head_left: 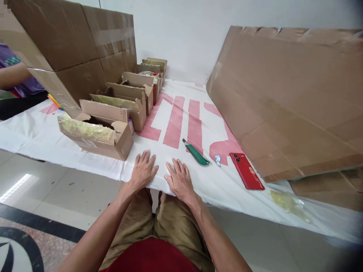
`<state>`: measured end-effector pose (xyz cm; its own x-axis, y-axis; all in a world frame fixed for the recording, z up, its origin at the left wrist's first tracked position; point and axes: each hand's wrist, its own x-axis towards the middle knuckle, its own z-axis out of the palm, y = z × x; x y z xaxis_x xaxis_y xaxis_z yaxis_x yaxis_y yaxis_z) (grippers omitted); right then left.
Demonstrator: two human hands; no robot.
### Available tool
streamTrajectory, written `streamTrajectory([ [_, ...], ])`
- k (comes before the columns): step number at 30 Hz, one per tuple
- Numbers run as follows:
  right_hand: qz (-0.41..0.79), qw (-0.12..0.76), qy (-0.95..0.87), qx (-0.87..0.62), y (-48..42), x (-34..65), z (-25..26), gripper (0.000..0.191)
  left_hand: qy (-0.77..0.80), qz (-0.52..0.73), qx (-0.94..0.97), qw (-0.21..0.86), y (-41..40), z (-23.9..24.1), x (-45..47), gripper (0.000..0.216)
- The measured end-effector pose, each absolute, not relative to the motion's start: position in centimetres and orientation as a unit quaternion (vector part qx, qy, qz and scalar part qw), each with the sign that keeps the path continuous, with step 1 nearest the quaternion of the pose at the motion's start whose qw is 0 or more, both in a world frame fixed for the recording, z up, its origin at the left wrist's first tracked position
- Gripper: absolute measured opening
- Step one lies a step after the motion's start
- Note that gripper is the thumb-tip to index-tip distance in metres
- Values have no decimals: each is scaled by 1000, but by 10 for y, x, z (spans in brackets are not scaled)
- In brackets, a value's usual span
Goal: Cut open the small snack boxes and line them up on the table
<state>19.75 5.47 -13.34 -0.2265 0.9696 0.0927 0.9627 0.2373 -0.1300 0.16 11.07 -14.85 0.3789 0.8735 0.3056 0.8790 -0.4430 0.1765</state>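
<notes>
My left hand [144,170] lies palm down on the white tablecloth [176,177] at the table's front edge, fingers stretched out and holding nothing. Just beyond it to the left stands an open cardboard box [119,147] with its flaps up and yellowish tape along the front flap. My right hand [179,177] rests flat on the cloth too, fingers a little apart, nothing in it. Ahead and to the right of that hand lies a green utility knife [197,154], its blade end pointing away from me and to the left.
Several open cardboard boxes [136,85] run back in a row on the left. Tall cardboard panels [113,41] wall that side; another large cardboard sheet [289,98] leans at right. A red phone [247,172] and small sticker scrap [217,160] lie near it. Someone's arm [14,76] shows far left.
</notes>
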Motion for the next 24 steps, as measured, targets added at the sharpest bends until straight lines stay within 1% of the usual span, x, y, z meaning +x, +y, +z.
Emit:
streamTrajectory([
  [3,23,115,-782,-612,46,197,-139,52,-527,-150,-836,26,93,-149,-2,53],
  [6,22,195,-787,-585,42,211,-142,40,-538,-144,-830,30,78,-148,-3,53],
  [8,-4,259,-774,-577,46,231,-138,32,-547,-146,-824,25,73,-148,-2,52],
  [10,-51,296,-742,-599,56,256,-130,30,-553,-152,-819,18,73,-148,-1,52],
  [11,-73,296,-723,-620,63,269,-125,31,-555,-156,-817,14,73,-148,-1,51],
  [13,-92,256,-696,-665,79,290,-118,35,-556,-164,-814,9,74,-149,-1,51],
  [15,-82,204,-683,-696,91,302,-115,37,-557,-171,-813,5,76,-150,-2,51],
  [17,-67,179,-680,-708,98,305,-116,36,-556,-177,-812,3,76,-151,-2,50],
  [21,-60,193,-681,-704,88,300,-124,38,-550,-186,-814,1,76,-154,-5,50],
  [24,-53,240,-689,-682,61,312,-125,41,-549,-193,-813,-9,75,-155,-5,52],
])
